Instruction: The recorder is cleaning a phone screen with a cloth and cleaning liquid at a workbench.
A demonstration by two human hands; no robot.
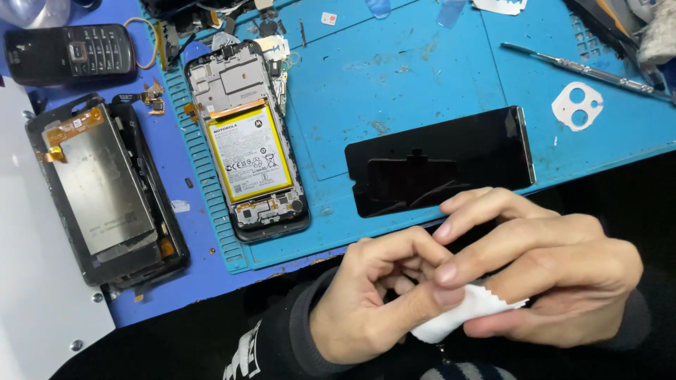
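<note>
A small white cloth (pixel 461 313) is pinched between the left hand (pixel 366 302) and the right hand (pixel 542 271), low before the bench (pixel 436 77). Both grips are closed on it. The cloth is judged soft, light and limp, best held at its folded edge. A black screen panel (pixel 440 162) lies just beyond.

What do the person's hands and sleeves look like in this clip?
Both hands are bare: the left hand and right hand wear no gloves, rings or watch. Dark sleeves with ribbed grey-black cuffs reach the wrists. The left sleeve carries a white printed marking near the forearm.
</note>
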